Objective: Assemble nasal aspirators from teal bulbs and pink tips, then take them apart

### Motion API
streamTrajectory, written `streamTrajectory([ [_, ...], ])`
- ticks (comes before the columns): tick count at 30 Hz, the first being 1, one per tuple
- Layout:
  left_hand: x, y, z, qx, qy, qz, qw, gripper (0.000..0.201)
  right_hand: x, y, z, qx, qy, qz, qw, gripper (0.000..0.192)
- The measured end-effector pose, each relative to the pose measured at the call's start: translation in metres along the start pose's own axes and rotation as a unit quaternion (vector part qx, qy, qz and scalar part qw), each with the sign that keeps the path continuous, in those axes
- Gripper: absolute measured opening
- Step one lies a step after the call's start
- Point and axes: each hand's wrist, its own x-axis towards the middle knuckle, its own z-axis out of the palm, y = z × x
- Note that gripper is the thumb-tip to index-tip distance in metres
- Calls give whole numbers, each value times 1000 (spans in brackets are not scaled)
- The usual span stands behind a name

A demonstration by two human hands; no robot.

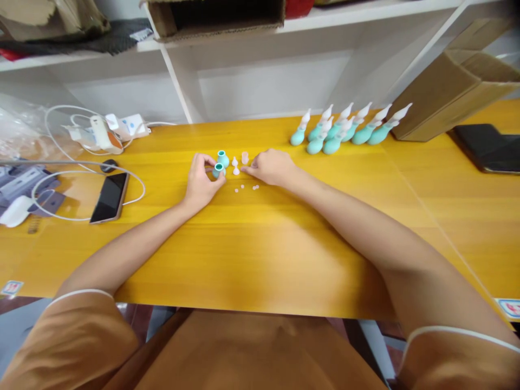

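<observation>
Fingers of the left hand (200,181) pinch a teal bulb (218,170), mouth up; the white tip (235,170) lies just right of it, at the right hand (271,167) fingertips, whose closure I cannot tell

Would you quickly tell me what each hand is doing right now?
Left hand: closed on a small teal rubber bulb.
Right hand: fingertips at a tiny white translucent tip on the yellow wooden table; grip cannot be told.

A yellow wooden counter (260,260) carries teal bulbs with white tips (349,130), two open teal bulbs (220,163), small white parts (244,187), a phone (109,197), a cardboard box (455,92) and a power strip (125,125)
</observation>
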Motion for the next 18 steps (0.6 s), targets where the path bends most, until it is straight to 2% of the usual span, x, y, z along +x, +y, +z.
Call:
streamTrajectory([
  [4,-1,0,2,16,-24,-1,1000,35,2,2,2,17,-4,4,1000,67],
  [7,-1,-3,2,41,-11,10,999,35,3,3,-2,11,-19,-7,1000,65],
  [10,0,-7,3,58,9,15,998,35,3,7,-12,-3,-73,-27,997,56],
  [13,0,-11,4,29,1,-10,1000,33,2,10,-21,9,-117,-54,992,40],
  [18,0,-12,6,2,2,-30,1000,31,0,8,-21,29,-116,-72,990,29],
])
